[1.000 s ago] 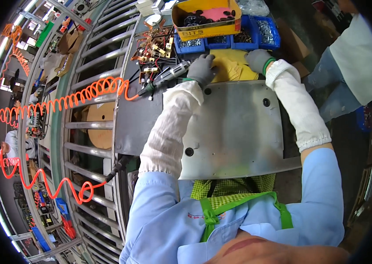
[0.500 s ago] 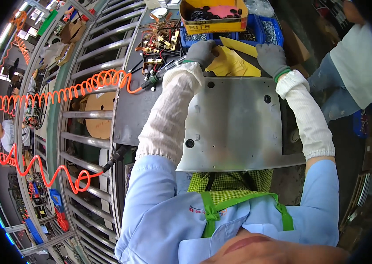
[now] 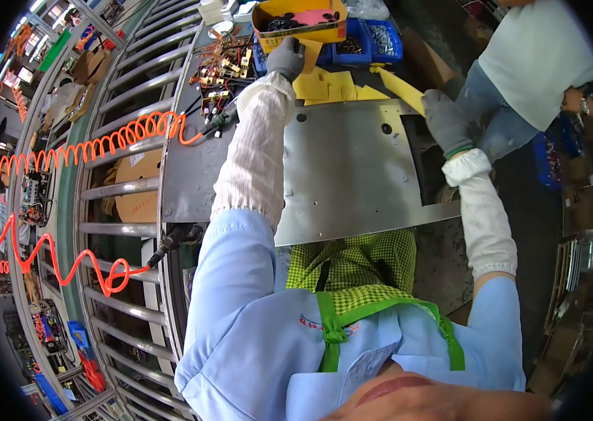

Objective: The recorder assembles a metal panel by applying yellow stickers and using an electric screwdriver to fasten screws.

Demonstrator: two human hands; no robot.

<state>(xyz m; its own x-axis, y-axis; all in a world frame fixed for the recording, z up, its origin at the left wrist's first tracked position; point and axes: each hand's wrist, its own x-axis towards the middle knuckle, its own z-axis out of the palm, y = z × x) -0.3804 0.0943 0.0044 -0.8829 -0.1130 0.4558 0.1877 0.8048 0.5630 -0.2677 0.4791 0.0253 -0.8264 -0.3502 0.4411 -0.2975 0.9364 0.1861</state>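
Note:
My left hand, in a grey glove, is up at the yellow parts box, its fingers closed on the edge of a small yellow sheet. At the right, my right hand, also gloved, grips the near end of a long yellow strip that slants up and left. More yellow sheets lie in a loose pile between the hands. In front of me a flat grey metal panel with holes and a black grommet covers the bench.
Blue bins of small metal parts stand behind the sheets. Wired brass-coloured parts are heaped at the far left, beside a power screwdriver on an orange coiled hose. A roller conveyor runs along the left. Another person is at the right.
My left hand has moved away from me to the yellow box with a sheet. My right hand has drawn back toward me, bringing the yellow strip over the panel's far right corner.

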